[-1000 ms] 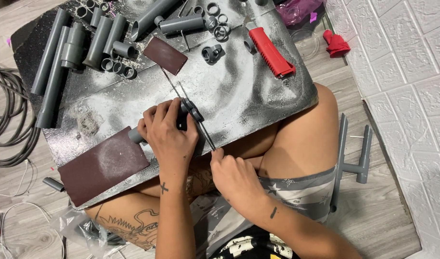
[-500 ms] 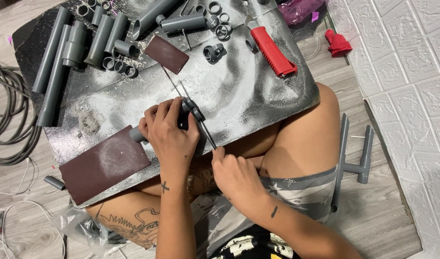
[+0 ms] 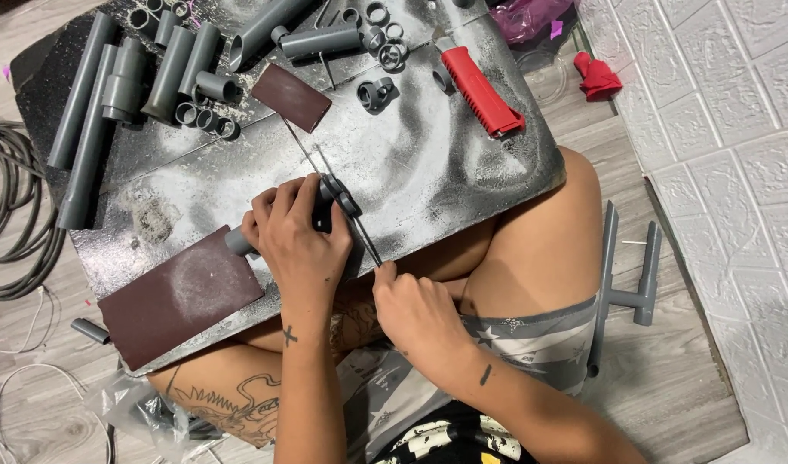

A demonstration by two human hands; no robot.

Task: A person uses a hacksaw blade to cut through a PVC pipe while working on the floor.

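Observation:
My left hand [image 3: 297, 239] presses a short grey pipe piece [image 3: 237, 241] with a dark fitting [image 3: 340, 197] down on a dusty black board [image 3: 428, 172] that lies across my lap. My right hand [image 3: 415, 309] grips the near end of a thin saw blade [image 3: 359, 236], which runs away from me across the pipe next to the fitting. Both hands sit close together at the board's near edge.
Several grey pipes [image 3: 88, 112] and cut rings [image 3: 205, 116] lie on the board's far left. A large sandpaper sheet [image 3: 179, 296] sits near left, a smaller one [image 3: 291, 96] farther back. A red-handled tool [image 3: 480, 90] lies far right. Cables [image 3: 7, 215] coil on the floor at left.
My right hand has drawn the blade slightly back toward me. The left hand keeps the pipe pinned in the same spot.

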